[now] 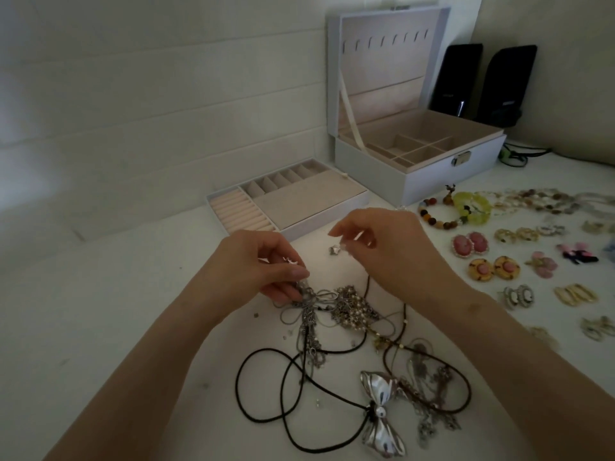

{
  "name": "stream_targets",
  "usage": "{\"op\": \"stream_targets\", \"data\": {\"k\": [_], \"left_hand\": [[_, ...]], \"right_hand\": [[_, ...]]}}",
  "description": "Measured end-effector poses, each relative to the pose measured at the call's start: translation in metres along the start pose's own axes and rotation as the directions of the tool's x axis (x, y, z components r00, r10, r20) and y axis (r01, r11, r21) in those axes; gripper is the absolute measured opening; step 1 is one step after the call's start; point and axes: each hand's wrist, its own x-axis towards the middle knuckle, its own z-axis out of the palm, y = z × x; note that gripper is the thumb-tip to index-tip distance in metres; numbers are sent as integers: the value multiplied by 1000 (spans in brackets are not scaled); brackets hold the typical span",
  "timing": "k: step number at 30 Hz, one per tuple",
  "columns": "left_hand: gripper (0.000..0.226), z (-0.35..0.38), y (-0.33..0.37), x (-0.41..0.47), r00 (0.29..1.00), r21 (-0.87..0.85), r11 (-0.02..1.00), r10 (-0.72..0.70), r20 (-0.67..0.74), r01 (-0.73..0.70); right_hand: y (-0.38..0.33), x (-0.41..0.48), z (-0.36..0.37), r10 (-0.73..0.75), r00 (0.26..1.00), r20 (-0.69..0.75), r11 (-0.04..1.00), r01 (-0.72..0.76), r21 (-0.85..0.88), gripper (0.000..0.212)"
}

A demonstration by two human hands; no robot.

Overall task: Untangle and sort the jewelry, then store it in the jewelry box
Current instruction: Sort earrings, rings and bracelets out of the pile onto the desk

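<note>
White tabletop (133, 311), open jewelry box (382, 168) at back. Left hand (266, 264) grip pinched on silver chain tangle (312, 302); right hand (386, 247) grip pinching small silver piece (333, 250), fingers curled.

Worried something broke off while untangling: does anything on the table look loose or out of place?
Yes: a few tiny loose bits lie scattered on the table beside the necklace tangle, apart from any chain, as if detached.
</note>
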Motion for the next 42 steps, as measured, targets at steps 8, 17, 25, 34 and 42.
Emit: {"op": "stream_targets", "data": {"k": [8, 17, 25, 34, 42], "left_hand": [[16, -4, -1, 0, 998, -66, 996, 57, 22, -56], [19, -6, -11, 6, 992, 92, 993, 78, -96, -69], [13, -2, -16, 8, 988, 224, 972, 105, -115, -78], [17, -3, -10, 3, 994, 471, 876, 106, 14, -100], [15, -2, -8, -3, 983, 515, 839, 118, 140, -174]], "right_hand": [[-15, -29, -21, 122, 866, 486, 985, -45, -167, 29], [-9, -28, -26, 157, 930, 332, 976, -196, 89, 21], [-9, -25, -34, 177, 943, 281, 831, -296, 470, 35], [-6, -23, -31, 175, 973, 149, 804, -228, 549, 33], [-5, -23, -26, 169, 980, 107, 821, -200, 534, 15]]}}
